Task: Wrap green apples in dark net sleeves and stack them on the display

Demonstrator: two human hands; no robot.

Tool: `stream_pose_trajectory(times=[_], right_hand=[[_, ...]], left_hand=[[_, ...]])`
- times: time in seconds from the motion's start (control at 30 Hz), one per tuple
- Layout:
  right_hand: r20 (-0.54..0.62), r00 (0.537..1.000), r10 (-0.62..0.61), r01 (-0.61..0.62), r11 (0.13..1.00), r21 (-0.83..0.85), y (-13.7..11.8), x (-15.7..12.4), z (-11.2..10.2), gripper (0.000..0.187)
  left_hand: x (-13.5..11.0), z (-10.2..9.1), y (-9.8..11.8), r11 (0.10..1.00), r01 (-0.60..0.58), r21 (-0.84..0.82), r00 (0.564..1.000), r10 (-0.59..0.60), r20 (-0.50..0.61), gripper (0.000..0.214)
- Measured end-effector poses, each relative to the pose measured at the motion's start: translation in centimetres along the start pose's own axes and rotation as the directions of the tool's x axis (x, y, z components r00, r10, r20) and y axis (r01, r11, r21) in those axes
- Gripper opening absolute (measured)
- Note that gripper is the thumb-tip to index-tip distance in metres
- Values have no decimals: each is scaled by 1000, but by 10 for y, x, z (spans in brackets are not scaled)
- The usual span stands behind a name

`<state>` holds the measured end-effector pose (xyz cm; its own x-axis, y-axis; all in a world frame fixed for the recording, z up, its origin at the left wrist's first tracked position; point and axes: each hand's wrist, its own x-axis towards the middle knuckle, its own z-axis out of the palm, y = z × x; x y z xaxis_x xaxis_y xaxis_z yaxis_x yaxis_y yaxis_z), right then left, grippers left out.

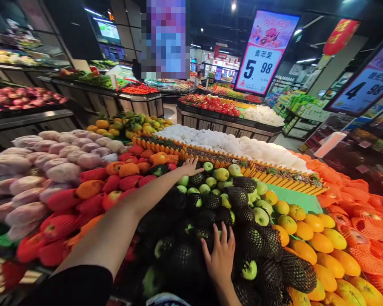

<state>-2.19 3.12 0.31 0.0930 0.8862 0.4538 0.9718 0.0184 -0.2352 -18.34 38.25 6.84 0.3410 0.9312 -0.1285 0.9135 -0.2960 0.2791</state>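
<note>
Green apples [261, 216] are heaped in front of me, many wrapped in black foam netting. My left hand [191, 167] reaches out over the far side of the heap, its fingers stretched and apart, close by a bare green apple [207, 166]. Nothing shows in that hand. Nearer to me, my right hand [221, 253] lies palm down on apples in black netting [210, 215], with its fingers spread. The apples under its palm are hidden.
Oranges [314, 223] lie right of the apples, with fruit in orange netting [367, 223] beyond. To the left are fruits in red netting [59, 227] and pale wrapped fruits [65, 172]. A yellow picket edging [217, 157] runs behind. Price screens [258, 68] hang overhead.
</note>
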Motion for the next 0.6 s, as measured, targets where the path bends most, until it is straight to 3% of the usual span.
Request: stream_pose_trajectory(times=[0.17, 0.27, 0.33, 0.4, 0.47, 0.53, 0.6], right_hand=[[22, 1000, -11, 12, 999, -30, -3, 1, -1, 66], [34, 999, -29, 31, 999, -37, -1, 1, -3, 68], [37, 998, -46, 47, 998, -35, 1, 2, -5, 69], [32, 997, -71, 72, 997, -12, 2, 2, -7, 69], [18, 994, -106, 105, 994, 27, 3, 2, -8, 67], [19, 991, -133, 132, 990, 52, 4, 2, -9, 67], [41, 988, -147, 145, 988, 61, 5, 4, -11, 68]], left_hand=[[-82, -40, -73, 991, 125, -53, 961, -134, -240, 87], [-153, -57, -120, 968, 231, -100, 874, -252, -416, 72], [-209, -57, -151, 933, 326, -150, 781, -355, -514, 64], [-268, -44, -177, 871, 442, -214, 657, -476, -584, 56], [-330, -16, -196, 762, 580, -289, 503, -614, -608, 52], [-392, 23, -202, 615, 707, -350, 364, -740, -565, 52], [-452, 69, -190, 453, 801, -392, 239, -841, -485, 51]])
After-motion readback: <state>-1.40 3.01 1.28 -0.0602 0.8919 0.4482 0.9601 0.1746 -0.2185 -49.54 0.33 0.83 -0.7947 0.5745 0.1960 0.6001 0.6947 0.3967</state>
